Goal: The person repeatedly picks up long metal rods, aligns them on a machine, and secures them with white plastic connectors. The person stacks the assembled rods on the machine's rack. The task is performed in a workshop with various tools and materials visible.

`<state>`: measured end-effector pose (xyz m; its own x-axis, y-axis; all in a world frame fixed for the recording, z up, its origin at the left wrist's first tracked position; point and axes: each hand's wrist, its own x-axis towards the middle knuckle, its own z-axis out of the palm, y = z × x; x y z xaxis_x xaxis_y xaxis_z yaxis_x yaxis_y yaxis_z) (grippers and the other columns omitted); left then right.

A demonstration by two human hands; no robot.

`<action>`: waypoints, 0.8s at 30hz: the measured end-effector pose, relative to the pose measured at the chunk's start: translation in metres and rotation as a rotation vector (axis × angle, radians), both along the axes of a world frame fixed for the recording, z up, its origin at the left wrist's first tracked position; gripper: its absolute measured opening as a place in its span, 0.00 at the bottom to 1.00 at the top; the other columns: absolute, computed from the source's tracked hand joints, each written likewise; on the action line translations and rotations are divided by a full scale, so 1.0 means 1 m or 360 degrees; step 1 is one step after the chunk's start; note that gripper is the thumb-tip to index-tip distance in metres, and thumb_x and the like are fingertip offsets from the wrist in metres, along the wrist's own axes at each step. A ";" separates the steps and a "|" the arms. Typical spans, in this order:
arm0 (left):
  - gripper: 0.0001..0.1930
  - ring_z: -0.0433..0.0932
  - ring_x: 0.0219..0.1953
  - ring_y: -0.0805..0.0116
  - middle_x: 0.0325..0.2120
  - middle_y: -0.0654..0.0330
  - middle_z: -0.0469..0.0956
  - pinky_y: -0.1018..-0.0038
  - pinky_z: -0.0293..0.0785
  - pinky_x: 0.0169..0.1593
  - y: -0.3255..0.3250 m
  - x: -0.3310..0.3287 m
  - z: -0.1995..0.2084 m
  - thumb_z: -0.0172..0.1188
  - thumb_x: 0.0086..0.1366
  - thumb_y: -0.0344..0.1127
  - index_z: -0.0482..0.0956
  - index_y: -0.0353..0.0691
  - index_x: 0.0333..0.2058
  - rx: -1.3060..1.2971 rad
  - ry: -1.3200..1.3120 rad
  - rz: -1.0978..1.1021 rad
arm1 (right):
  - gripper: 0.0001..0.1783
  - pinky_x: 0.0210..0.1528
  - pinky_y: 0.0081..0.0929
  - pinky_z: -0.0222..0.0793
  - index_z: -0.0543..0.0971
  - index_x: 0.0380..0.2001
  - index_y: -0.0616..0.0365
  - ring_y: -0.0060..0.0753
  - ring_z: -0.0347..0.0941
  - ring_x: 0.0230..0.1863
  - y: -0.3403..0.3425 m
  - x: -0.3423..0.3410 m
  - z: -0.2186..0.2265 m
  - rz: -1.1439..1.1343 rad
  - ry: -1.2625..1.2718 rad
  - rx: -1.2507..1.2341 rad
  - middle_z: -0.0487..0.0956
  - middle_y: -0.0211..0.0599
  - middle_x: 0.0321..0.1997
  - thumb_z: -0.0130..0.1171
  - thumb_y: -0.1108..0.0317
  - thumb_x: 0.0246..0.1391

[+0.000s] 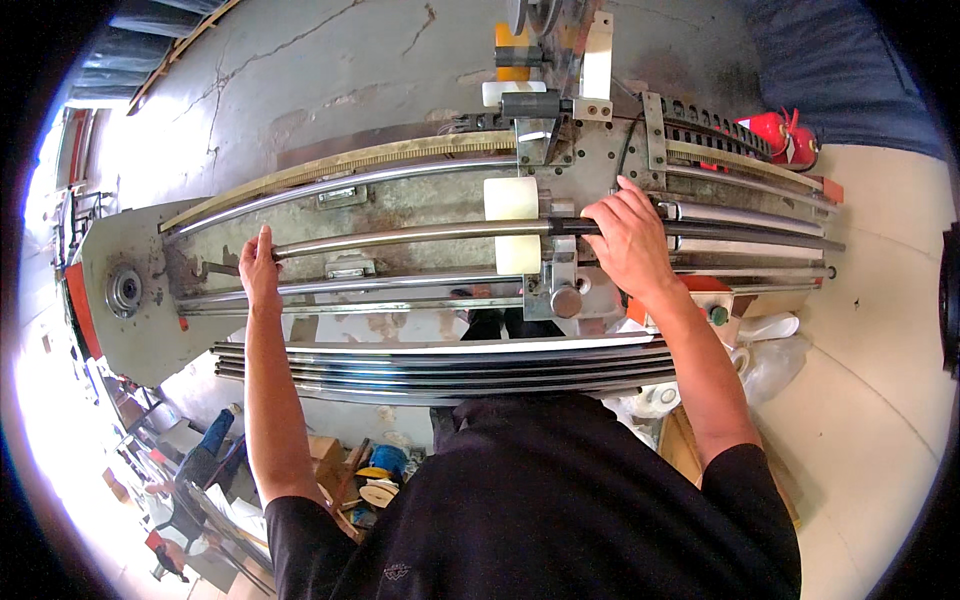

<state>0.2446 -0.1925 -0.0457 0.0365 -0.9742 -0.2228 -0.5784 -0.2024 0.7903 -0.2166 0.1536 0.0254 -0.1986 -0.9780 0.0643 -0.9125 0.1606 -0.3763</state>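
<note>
A long metal rod [410,236] lies lengthwise over the machine bed, its middle across a pale cream roller [512,256]. At the rod's left end, my left hand [261,270] is closed round it. My right hand [632,242] wraps over a darker stretch of the rod, just right of the roller and beside the machine's carriage plate [590,160]. The palm covers that part of the rod; a dark length shows again further right. Below the right hand, a round metal knob [566,301] sits on the carriage.
Polished guide rails [360,183] run along the bed, with a toothed rack [400,152] behind. Several dark rods [450,374] lie between my body and the machine. Red fire extinguishers [795,140] stand at the far right. Spools and boxes [380,475] sit at the lower left.
</note>
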 end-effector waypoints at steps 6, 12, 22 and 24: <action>0.15 0.79 0.40 0.63 0.36 0.56 0.80 0.63 0.75 0.47 0.029 -0.095 0.049 0.65 0.70 0.41 0.80 0.34 0.45 -0.1361 -0.0542 -0.0360 | 0.16 0.77 0.44 0.56 0.80 0.40 0.55 0.44 0.75 0.50 -0.001 -0.003 0.001 -0.0035 0.0012 -0.0046 0.80 0.38 0.39 0.71 0.71 0.45; 0.22 0.82 0.48 0.67 0.43 0.55 0.84 0.68 0.77 0.54 0.051 -0.236 0.028 0.69 0.67 0.46 0.79 0.37 0.51 0.0201 0.0109 -0.1485 | 0.15 0.74 0.48 0.60 0.80 0.39 0.58 0.47 0.75 0.48 -0.004 -0.001 0.008 -0.0023 -0.0027 -0.0071 0.80 0.40 0.38 0.70 0.72 0.46; 0.14 0.63 0.40 0.72 0.39 0.61 0.65 0.72 0.64 0.49 0.078 -0.344 0.097 0.56 0.72 0.38 0.67 0.36 0.48 -0.1128 0.0845 -0.1198 | 0.21 0.74 0.50 0.62 0.80 0.39 0.56 0.44 0.75 0.49 0.006 0.003 0.009 -0.0041 0.0011 -0.0086 0.80 0.37 0.39 0.73 0.73 0.37; 0.21 0.66 0.38 0.64 0.37 0.56 0.67 0.67 0.68 0.46 0.068 -0.369 0.115 0.64 0.69 0.45 0.68 0.34 0.47 -0.1359 0.0862 -0.1203 | 0.16 0.75 0.47 0.60 0.80 0.38 0.56 0.42 0.75 0.49 0.006 0.005 0.010 -0.0044 0.0022 -0.0089 0.81 0.36 0.39 0.68 0.73 0.41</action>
